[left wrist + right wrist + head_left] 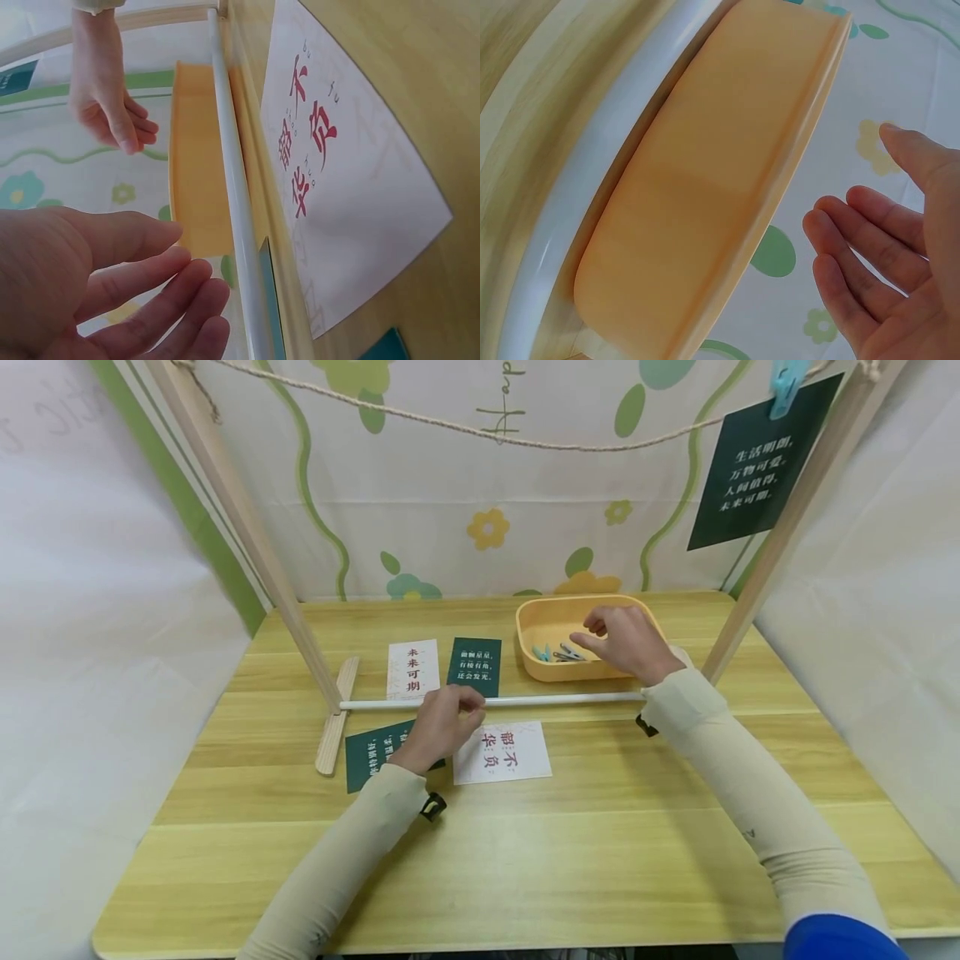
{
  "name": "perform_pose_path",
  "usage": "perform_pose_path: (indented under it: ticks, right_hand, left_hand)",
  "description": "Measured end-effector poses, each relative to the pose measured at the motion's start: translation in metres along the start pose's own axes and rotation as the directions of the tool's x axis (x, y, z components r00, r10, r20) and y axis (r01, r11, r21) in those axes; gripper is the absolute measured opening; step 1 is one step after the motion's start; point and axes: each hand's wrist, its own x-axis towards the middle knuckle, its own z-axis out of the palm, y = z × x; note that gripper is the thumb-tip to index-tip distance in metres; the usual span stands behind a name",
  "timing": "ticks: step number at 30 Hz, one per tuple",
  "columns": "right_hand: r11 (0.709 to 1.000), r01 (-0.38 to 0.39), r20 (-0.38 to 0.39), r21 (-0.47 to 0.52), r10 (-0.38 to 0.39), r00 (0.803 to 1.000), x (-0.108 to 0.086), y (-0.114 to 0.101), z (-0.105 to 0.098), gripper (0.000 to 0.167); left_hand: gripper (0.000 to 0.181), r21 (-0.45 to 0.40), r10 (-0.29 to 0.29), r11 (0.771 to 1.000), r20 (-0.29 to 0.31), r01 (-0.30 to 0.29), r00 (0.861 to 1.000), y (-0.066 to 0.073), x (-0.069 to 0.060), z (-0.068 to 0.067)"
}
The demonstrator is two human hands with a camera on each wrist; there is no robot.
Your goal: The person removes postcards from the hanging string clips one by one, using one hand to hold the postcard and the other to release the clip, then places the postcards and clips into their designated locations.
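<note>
My right hand [628, 642] hovers over the yellow plastic basket [570, 672], fingers loosely bent and holding nothing. Small clothespins [567, 653] lie on the basket's floor. Above the white crossbar [562, 700], my left hand [442, 727] hangs with relaxed fingers and nothing between them. Beneath and beside it are a white card with red characters [513, 756] and a dark green card [371, 762], partly covered by the hand. Behind the bar lie another white card [412, 667] and another green card [476, 662]. In the right wrist view, the right hand's fingers [870, 240] are apart from the basket.
A sagging rope [480, 432] runs between two wooden posts [247, 531]. At its right end a blue clothespin [784, 393] holds a green card [750, 468]. A wooden foot [330, 743] supports the left post. A floral cloth [555, 539] hangs behind the table [570, 868].
</note>
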Motion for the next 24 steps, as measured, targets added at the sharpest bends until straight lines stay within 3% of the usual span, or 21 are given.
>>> perform_pose_path:
  ticks: [15, 24]
  right_hand:
    - [0.999, -0.007, 0.01, 0.036, 0.007, 1.0, -0.003, -0.008, -0.01, 0.04]
    - [0.999, -0.017, 0.009, 0.047, 0.017, 1.0, -0.007, -0.016, -0.019, 0.045]
  left_hand:
    - [0.025, 0.021, 0.012, 1.0, -0.006, -0.012, 1.0, 0.011, 0.003, -0.006]
    - [0.028, -0.021, 0.039, 0.999, 0.006, -0.039, 0.999, 0.017, 0.007, -0.006]
